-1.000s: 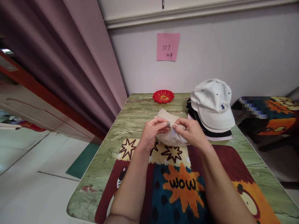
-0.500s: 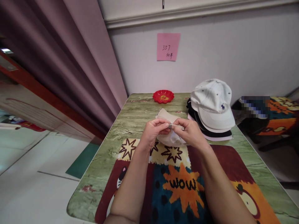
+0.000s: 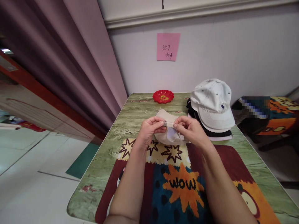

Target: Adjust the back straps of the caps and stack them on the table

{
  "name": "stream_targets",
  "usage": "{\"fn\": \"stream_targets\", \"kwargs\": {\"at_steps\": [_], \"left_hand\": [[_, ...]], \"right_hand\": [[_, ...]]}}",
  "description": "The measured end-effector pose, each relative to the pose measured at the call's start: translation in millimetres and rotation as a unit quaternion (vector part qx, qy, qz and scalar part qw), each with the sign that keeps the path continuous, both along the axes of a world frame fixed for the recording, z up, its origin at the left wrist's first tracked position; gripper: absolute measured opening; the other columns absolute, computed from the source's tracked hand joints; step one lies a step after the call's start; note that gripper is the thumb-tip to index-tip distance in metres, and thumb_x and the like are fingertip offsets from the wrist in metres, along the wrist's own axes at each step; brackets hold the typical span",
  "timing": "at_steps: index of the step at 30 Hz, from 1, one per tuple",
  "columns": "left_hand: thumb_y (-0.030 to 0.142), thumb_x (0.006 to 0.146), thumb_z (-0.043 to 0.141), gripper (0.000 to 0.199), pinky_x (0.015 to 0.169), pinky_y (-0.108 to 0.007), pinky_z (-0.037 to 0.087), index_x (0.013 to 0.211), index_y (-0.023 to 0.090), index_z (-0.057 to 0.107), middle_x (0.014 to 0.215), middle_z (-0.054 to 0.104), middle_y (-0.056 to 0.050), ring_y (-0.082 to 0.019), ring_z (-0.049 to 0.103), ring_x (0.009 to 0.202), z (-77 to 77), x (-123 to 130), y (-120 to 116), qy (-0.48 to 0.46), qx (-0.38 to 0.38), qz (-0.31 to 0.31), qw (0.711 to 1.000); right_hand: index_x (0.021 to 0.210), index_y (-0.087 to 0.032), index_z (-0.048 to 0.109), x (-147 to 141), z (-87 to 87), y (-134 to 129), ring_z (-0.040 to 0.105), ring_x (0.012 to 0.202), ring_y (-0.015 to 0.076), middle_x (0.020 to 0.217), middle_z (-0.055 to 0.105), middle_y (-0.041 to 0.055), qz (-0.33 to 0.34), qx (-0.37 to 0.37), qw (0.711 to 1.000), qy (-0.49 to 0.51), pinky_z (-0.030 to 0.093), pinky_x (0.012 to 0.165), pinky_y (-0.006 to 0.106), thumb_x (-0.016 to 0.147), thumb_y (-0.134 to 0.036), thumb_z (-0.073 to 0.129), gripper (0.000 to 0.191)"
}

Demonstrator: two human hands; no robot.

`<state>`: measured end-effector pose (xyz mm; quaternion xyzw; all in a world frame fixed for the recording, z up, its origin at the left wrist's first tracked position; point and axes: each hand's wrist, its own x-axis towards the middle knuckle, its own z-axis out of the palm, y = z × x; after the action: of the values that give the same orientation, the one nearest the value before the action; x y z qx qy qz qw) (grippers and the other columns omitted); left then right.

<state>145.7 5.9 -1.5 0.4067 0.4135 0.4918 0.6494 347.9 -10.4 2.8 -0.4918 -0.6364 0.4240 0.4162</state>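
A beige baseball cap [image 3: 172,138] lies on the table, its brim pointing away from me, partly hidden behind my fingers. My left hand [image 3: 150,129] pinches the small metal buckle [image 3: 165,123] at the cap's back strap. The thin pale strap [image 3: 170,124] stretches from the buckle to my right hand [image 3: 190,129], whose thumb and forefinger are closed on it. Beside my right hand stands a stack of caps, with a white cap [image 3: 213,104] on top and black and pink ones beneath.
A red scalloped dish [image 3: 163,96] sits at the table's far edge. A colourful mat [image 3: 161,186] lies under my forearms on the green wood-patterned table [image 3: 102,161]. A pink note [image 3: 168,47] is on the wall; a purple curtain [image 3: 93,62] hangs at left.
My hands have drawn slightly apart, the left moving a little to the left. More of the strap between them and of the cap's inside now shows.
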Motion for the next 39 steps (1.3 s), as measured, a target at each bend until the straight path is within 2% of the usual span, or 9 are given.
{"fn": "stream_targets", "kwargs": {"at_steps": [6,10,14,19,28,34,39], "left_hand": [[0.033,0.063,0.092,0.038,0.068,-0.027,0.061,0.087,0.012,0.071,0.075,0.073,-0.005,-0.015,0.072,0.066,-1.5,4.7,-0.9,0.007,0.006,-0.047,0.999],[0.034,0.063,0.091,0.037,0.067,-0.026,0.06,0.085,0.012,0.071,0.076,0.073,-0.005,-0.014,0.071,0.065,-4.5,7.8,-0.5,0.009,0.008,-0.046,0.999],[0.032,0.063,0.091,0.035,0.068,-0.025,0.061,0.084,0.012,0.071,0.073,0.073,-0.004,-0.013,0.07,0.063,-3.8,2.5,0.9,-0.001,0.009,-0.021,1.0],[0.032,0.06,0.093,0.038,0.065,-0.025,0.06,0.083,0.012,0.071,0.07,0.073,-0.004,-0.014,0.07,0.061,1.1,-6.7,2.0,-0.004,0.003,0.0,1.0],[0.033,0.064,0.091,0.037,0.064,-0.025,0.06,0.088,0.011,0.072,0.071,0.073,-0.005,-0.014,0.07,0.063,0.6,-7.7,1.0,0.017,0.004,-0.056,0.998],[0.036,0.065,0.091,0.037,0.062,-0.025,0.058,0.087,0.012,0.072,0.071,0.072,-0.005,-0.014,0.069,0.061,0.7,-5.4,-0.4,0.031,0.006,-0.087,0.996],[0.036,0.066,0.09,0.037,0.063,-0.024,0.057,0.087,0.012,0.072,0.069,0.071,-0.004,-0.013,0.068,0.061,0.3,-3.2,-0.5,0.037,0.007,-0.087,0.995]], "right_hand": [[0.08,-0.019,0.066,-6.9,-0.4,0.0,0.041,0.052,0.0109,0.062,0.056,-0.0016,-0.011,0.025,1.0,-0.014,0.03,0.049,0.024,0.083,-0.04,0.067,0.022],[0.081,-0.019,0.066,-10.8,-0.6,-0.4,0.04,0.053,0.0103,0.062,0.055,-0.0023,-0.002,0.022,1.0,-0.01,0.029,0.049,0.024,0.083,-0.042,0.067,0.023],[0.092,-0.018,0.065,-4.9,-1.3,0.1,0.048,0.055,0.0118,0.064,0.059,-0.0017,0.023,-0.023,0.999,0.043,0.034,0.051,0.024,0.084,-0.048,0.069,0.03],[0.096,-0.018,0.067,3.6,-2.7,-0.2,0.046,0.056,0.0105,0.071,0.061,-0.0008,0.077,-0.08,0.992,0.06,0.031,0.049,0.023,0.083,-0.048,0.072,0.034],[0.084,-0.018,0.072,0.4,-8.3,2.9,0.044,0.052,0.0113,0.063,0.057,-0.0012,0.032,-0.026,0.999,-0.006,0.033,0.047,0.024,0.084,-0.044,0.066,0.027],[0.08,-0.018,0.072,-0.9,-4.6,1.0,0.044,0.053,0.0116,0.063,0.058,-0.0008,0.042,0.002,0.999,-0.026,0.033,0.049,0.024,0.086,-0.044,0.065,0.027],[0.079,-0.019,0.071,-3.2,-1.3,-0.6,0.045,0.054,0.0115,0.065,0.059,-0.0006,0.036,0.015,0.998,-0.041,0.033,0.05,0.024,0.087,-0.041,0.063,0.025]]}}
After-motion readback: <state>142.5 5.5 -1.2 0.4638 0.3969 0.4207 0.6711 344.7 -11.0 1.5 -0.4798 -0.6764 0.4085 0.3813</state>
